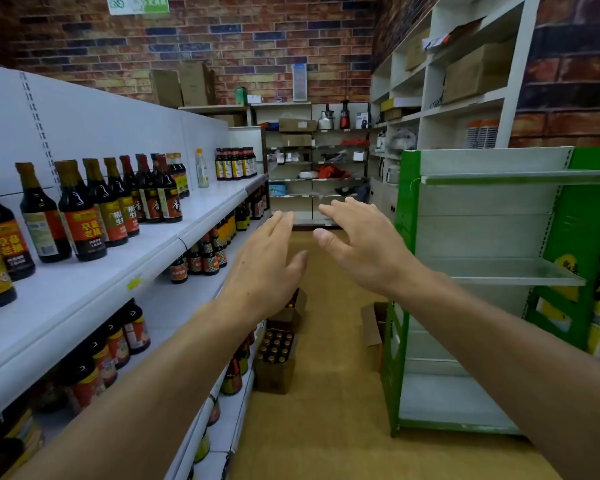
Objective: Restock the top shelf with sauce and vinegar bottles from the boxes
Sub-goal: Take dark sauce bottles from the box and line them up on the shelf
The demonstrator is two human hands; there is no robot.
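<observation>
2 empty hands [267, 261] above open aisle [329, 393]

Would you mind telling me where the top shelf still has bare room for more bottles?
The top shelf is bare along its front edge, and between the clear bottle and the far cluster of dark bottles. The near end is crowded with sauce bottles towards the back. Both hands are empty.

bottles [84, 209] on top shelf [174, 233] left, box [274, 362] on floor [333, 393]
</observation>
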